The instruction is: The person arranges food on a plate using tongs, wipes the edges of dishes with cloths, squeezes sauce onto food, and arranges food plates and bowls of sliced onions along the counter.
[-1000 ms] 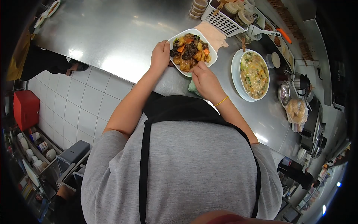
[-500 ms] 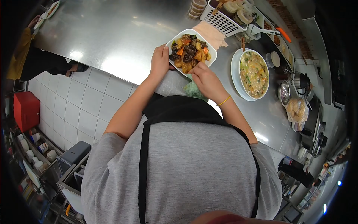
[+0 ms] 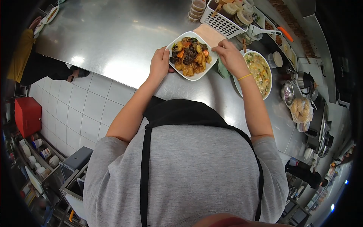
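Over the steel counter (image 3: 121,34), our left hand (image 3: 159,63) clasps the square white bowl (image 3: 194,78) of glazed food (image 3: 190,56), some fingers hidden under it. Our right hand's (image 3: 231,58) fingers gather together at the opposite rim; whether they pinch the green cloth (image 3: 222,69), we cannot tell. We partly cover the soup bowl (image 3: 270,79). The picture edge cuts off the basket's (image 3: 226,26) jars (image 3: 230,8).

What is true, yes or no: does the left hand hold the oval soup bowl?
No, the left hand grips the squarish white bowl of stir-fried food.
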Available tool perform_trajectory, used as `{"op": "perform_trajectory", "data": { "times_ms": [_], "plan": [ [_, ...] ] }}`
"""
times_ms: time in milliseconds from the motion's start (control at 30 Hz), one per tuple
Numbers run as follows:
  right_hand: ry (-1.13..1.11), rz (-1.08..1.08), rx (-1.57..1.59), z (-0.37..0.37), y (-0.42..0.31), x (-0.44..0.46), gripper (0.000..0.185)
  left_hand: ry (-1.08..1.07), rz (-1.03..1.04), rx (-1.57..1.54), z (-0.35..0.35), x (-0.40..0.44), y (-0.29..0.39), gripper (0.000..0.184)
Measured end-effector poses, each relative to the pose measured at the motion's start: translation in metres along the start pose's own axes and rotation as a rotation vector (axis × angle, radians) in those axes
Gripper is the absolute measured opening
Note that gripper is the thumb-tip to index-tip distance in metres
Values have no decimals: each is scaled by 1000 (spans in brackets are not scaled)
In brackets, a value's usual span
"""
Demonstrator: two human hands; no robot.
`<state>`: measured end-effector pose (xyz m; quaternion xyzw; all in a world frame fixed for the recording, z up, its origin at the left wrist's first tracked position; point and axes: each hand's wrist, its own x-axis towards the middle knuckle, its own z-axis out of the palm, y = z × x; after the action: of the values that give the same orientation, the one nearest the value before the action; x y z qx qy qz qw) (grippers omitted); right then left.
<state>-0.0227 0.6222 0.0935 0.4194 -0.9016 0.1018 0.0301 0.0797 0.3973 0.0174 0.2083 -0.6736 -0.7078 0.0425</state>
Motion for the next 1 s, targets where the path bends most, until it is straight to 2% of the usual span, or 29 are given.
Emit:
{"op": "perform_trajectory", "data": {
  "times_ms": [100,233,300,433,667,733,767,833,967,1000],
  "plan": [
    [-116,-38,-100,5,0,8,20,0,5,15,-1,1,0,35],
    [-155,-36,-206,2,-13,8,21,-9,34,18,-1,3,-5,34],
    [-209,-6,-302,0,-21,6,19,51,129,23,4,4,-5,32],
    [-298,64,-287,-5,-39,0,21,79,122,36,4,3,-3,31],
    [-270,136,-15,5,-54,-16,20,80,130,20,5,8,-10,32],
    [-321,100,199,8,-45,-16,15,74,119,2,3,8,-8,32],
    [-320,99,197,9,-37,-17,15,52,104,14,2,8,-7,32],
    [-287,145,509,9,-25,-19,13,31,89,24,1,6,-5,32],
    [-163,172,501,5,-35,-25,15,8,78,37,1,2,2,32],
    [-151,144,411,7,-40,-27,14,8,79,44,2,2,2,33]
  ]
}}
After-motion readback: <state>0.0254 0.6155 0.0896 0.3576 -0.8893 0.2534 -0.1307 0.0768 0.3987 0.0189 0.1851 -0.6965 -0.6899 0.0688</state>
